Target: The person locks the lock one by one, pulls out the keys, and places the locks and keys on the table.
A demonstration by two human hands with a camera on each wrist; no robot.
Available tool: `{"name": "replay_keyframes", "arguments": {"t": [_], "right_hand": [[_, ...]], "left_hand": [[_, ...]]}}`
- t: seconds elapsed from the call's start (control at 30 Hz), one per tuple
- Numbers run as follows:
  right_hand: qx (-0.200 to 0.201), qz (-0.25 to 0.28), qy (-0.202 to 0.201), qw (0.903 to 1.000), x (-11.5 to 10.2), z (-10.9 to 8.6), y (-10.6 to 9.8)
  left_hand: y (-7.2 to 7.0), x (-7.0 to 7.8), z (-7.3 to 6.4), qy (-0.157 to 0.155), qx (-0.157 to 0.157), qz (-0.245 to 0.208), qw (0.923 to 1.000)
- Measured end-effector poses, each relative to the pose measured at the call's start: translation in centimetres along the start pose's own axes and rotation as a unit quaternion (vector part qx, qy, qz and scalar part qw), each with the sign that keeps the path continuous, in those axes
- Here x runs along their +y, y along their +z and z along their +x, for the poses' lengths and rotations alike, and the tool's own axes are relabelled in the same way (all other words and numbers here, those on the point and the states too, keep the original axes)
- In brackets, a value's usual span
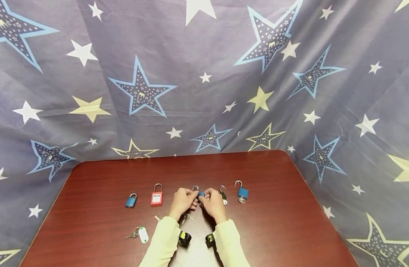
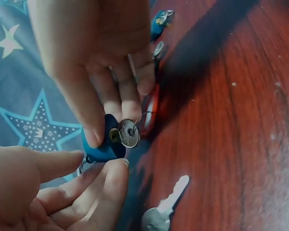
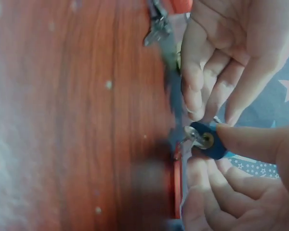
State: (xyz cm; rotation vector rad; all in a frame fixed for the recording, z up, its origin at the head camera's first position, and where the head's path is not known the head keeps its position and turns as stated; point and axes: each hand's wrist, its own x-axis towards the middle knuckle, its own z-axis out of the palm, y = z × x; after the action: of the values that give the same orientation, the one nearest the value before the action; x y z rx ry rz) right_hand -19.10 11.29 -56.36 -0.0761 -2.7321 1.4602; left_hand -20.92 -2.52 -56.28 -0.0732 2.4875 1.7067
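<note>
A small blue padlock [image 2: 104,144] is held between both hands above the table. A silver key [image 3: 197,138] with a thin wire ring sits in its keyhole. My right hand [image 1: 213,204] grips the padlock's body, its thumb [image 3: 243,142] lying on the side. From the other side my left hand [image 1: 184,201] has its thumb [image 2: 62,162] and fingers bent about the shackle end, which they mostly cover. Behind the hands stands a silver shackle [image 1: 195,187] whose lock body is hidden in the head view. Loose keys [image 1: 187,216] lie beside the left wrist.
To the left lie a red padlock [image 1: 156,198], a blue padlock [image 1: 130,202] and keys with a white tag [image 1: 143,235]. On the right are a dark green padlock [image 1: 222,194] and a blue padlock [image 1: 242,193], both with shackles raised and keys. A star-patterned curtain borders the table.
</note>
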Motion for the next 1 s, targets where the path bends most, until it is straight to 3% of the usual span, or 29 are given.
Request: {"name": "replay_keyframes", "arguments": {"t": [0.17,0.27,0.43,0.6,0.73,0.87,1.0], "right_hand": [[-0.006,0.085,0.007,0.9963,0.0,-0.5,-0.1],[-0.009,0.096,0.012,0.9952,0.0,-0.8,0.1],[-0.009,0.086,-0.004,0.9963,-0.4,-1.3,0.3],[-0.023,0.093,-0.031,0.9949,-0.8,-1.7,0.3],[-0.025,0.124,-0.04,0.9912,-0.8,-1.9,0.5],[-0.031,0.178,-0.031,0.9831,-0.7,-2.1,0.5],[-0.069,0.279,0.0,0.9579,-0.5,-2.4,0.6]], "left_hand": [[-0.1,0.5,-0.1,-0.009,0.04,-0.011,0.9991],[-0.1,0.6,-0.1,-0.019,0.036,-0.028,0.9988],[-0.4,0.8,-0.4,-0.012,0.033,0.009,0.9994],[-0.6,1.2,-0.5,0.023,0.039,0.047,0.9979],[-0.6,1.3,-0.4,0.048,0.052,0.046,0.9964],[-0.8,1.4,-0.3,0.052,0.053,-0.008,0.9972],[-1.2,1.8,-0.4,0.051,0.045,-0.067,0.9954]]}}
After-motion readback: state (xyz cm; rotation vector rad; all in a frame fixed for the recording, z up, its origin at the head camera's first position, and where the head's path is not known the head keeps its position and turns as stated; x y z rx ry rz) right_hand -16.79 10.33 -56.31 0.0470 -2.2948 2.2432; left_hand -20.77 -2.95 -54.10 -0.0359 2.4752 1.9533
